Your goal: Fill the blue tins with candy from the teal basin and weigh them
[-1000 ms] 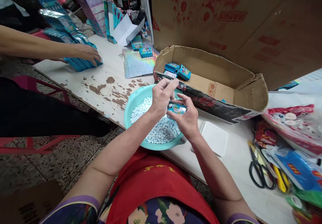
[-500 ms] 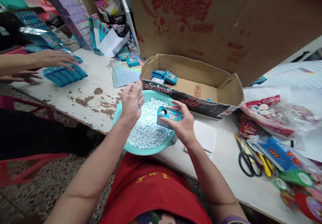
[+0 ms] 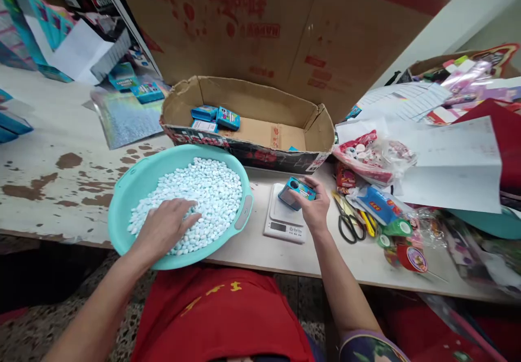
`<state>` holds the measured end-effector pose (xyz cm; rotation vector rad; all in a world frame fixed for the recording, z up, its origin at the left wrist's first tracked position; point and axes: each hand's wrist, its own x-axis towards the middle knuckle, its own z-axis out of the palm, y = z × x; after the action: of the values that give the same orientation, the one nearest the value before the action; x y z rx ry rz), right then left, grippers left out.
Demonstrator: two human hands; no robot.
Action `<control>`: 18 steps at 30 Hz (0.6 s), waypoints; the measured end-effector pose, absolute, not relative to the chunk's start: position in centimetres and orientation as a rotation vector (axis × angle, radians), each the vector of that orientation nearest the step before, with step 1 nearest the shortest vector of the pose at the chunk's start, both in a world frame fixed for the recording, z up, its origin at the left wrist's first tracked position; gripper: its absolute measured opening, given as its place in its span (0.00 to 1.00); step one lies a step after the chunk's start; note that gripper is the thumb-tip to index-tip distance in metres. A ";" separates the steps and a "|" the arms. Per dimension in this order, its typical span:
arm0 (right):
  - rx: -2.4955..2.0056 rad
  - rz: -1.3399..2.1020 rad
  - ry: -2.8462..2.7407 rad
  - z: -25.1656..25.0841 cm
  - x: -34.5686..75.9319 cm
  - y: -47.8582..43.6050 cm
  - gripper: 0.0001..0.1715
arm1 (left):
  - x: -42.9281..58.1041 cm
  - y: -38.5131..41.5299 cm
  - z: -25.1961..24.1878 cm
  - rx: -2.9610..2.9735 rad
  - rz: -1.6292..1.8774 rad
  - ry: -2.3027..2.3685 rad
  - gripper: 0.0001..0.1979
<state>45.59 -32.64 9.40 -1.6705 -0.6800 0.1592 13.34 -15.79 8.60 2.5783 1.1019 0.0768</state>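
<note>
My right hand (image 3: 318,208) grips a small blue candy box (image 3: 305,190) with a round dark hole in its upper face. The box is over the plate of a white digital scale (image 3: 271,227); whether it touches the plate I cannot tell. My left hand (image 3: 165,223) is over the pale, pebble-like candies (image 3: 217,196), fingers stretched out and a little apart, its fingertips at the surface of the pile. These candies fill much of a turquoise plastic basin (image 3: 120,204) at the table's front edge.
Behind the basin stands a long open cardboard box (image 3: 260,158) holding several blue candy boxes (image 3: 228,118). Black-handled scissors (image 3: 350,229), a yellow cutter (image 3: 369,222) and tape rolls (image 3: 399,228) lie right of the scale. A large cardboard panel (image 3: 285,36) rises behind.
My view has swung right, taking the co-worker's hands out of sight. My right hand has carried the candy box from the basin to the scale. My left hand has lowered and opened onto the candies.
</note>
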 end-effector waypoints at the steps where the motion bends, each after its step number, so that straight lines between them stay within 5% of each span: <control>1: -1.682 0.160 -0.666 8.8 45.7 -32.9 0.34 | 13.6 -15.6 8.7 2.593 0.061 1.081 0.24; 7: -1.617 0.182 -0.716 7.6 46.7 -35.2 0.39 | 14.7 -14.4 10.5 2.401 -0.009 0.999 0.15; 11: -1.642 0.030 -0.544 7.6 48.2 -38.1 0.31 | 15.0 -14.0 11.6 2.186 0.033 1.064 0.08; 18: -1.672 -0.087 -0.278 6.4 48.5 -43.7 0.25 | 14.2 -13.0 13.0 1.167 0.617 1.161 0.12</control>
<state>48.50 -43.66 6.42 -1.6717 -0.2776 -0.0865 14.18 -12.99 13.00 1.1668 1.1615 0.6169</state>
